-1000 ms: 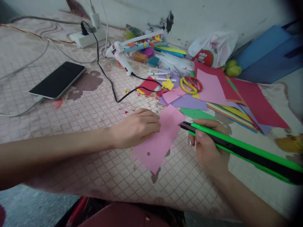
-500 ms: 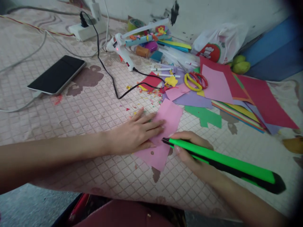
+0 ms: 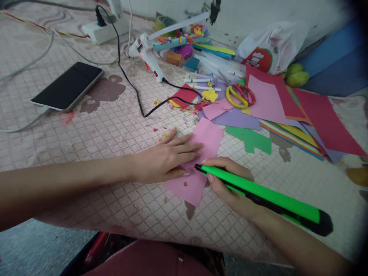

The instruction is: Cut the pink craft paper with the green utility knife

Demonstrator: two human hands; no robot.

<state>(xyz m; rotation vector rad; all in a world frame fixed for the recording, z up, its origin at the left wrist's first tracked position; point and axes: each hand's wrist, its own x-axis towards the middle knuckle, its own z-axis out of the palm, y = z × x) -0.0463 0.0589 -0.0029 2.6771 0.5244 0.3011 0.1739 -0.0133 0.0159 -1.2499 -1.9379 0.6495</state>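
My left hand (image 3: 169,159) lies flat with its fingers spread, pressing a pink paper strip (image 3: 205,132) onto the tabletop. A small round hole shows in the strip below that hand. In my right hand (image 3: 230,182) is a green and black utility knife (image 3: 264,193), gripped like a pen. Its dark tip points left and sits at the paper, close to the left fingertips. I cannot make out a blade, nor whether the tip touches the paper.
A white glue gun (image 3: 149,59) with a lit red light stands behind, its black cord looping forward. Yellow and red scissors (image 3: 237,97) lie on coloured paper. Green paper (image 3: 253,140) rests to the right. A phone (image 3: 67,86) and a power strip (image 3: 106,30) are at left.
The knife's tip has shifted slightly left over the pink paper, and its back end has swung left too. My left hand stays flat on the strip. The whole view has shifted a little.
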